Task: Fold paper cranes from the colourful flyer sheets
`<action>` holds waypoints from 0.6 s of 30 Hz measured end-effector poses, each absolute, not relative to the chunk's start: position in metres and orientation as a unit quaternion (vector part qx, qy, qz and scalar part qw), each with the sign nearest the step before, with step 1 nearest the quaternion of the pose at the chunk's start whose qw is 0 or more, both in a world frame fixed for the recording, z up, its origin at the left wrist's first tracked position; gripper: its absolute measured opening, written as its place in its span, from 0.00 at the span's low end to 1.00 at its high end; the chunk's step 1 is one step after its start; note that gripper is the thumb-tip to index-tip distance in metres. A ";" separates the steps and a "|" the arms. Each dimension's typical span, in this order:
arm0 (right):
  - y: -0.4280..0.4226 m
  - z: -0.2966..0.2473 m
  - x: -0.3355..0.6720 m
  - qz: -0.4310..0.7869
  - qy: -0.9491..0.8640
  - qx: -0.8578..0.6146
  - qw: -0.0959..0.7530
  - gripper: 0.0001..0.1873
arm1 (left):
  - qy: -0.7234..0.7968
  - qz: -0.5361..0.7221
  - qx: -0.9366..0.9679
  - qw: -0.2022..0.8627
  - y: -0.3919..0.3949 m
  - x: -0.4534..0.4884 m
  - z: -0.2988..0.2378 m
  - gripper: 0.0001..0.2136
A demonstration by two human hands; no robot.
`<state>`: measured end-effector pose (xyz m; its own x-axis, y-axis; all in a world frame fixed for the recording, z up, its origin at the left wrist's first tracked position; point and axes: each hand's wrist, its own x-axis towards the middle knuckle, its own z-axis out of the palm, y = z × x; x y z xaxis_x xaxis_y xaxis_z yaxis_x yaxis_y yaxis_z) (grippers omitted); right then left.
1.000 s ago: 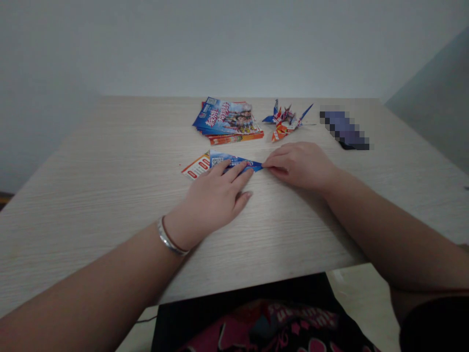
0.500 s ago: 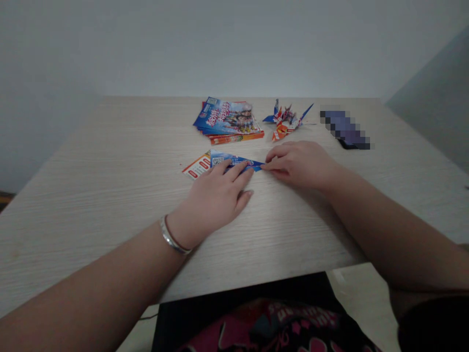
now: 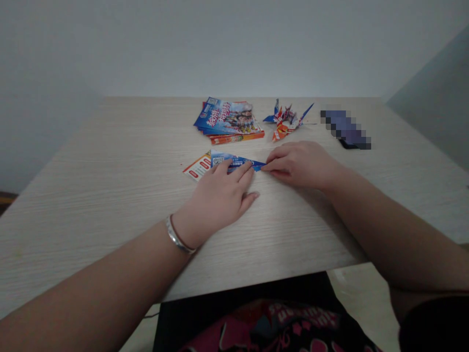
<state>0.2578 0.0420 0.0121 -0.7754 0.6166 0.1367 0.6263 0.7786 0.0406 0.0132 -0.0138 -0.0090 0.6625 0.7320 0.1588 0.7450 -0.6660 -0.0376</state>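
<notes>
A folded printed paper (image 3: 219,160), blue on one side with a white, red-marked flap at its left, lies flat on the table and narrows to a point at the right. My left hand (image 3: 222,195), with a silver bangle at the wrist, rests on it; the fingers are stretched out and press its middle, covering part of it. At the right tip, my right hand (image 3: 304,165) pinches the paper's pointed end between thumb and fingers. Both hands touch the same paper.
Behind the hands lies a stack of printed flyers (image 3: 230,117). Folded paper cranes (image 3: 284,124) stand to its right. Farther right is a dark phone (image 3: 346,129), partly blurred. All rest on a pale wood-grain table (image 3: 110,161) against a wall (image 3: 234,49).
My left hand has shifted slightly to the right along the paper, its thumb reaching farther out. The right hand keeps its pinch at the tip, almost unmoved.
</notes>
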 end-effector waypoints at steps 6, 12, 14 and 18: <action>0.043 0.013 0.255 -0.039 -0.936 -0.345 0.053 0.14 | -0.412 -0.077 -0.908 0.030 -0.013 0.014 -0.009 0.29; 0.043 0.014 0.255 -0.050 -0.935 -0.347 0.054 0.14 | -0.423 -0.072 -0.903 0.031 -0.014 0.017 -0.007 0.27; 0.044 0.015 0.256 -0.059 -0.935 -0.346 0.044 0.14 | -0.422 -0.078 -0.903 0.033 -0.014 0.017 -0.007 0.26; 0.045 0.018 0.261 -0.068 -0.934 -0.350 0.013 0.14 | -0.420 -0.082 -0.903 0.036 -0.014 0.016 -0.009 0.26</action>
<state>0.2608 0.0455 0.0176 -0.7549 0.6520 0.0710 0.6554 0.7460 0.1178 0.0157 -0.0138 -0.0089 0.6341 0.7524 0.1784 0.7641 -0.6451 0.0047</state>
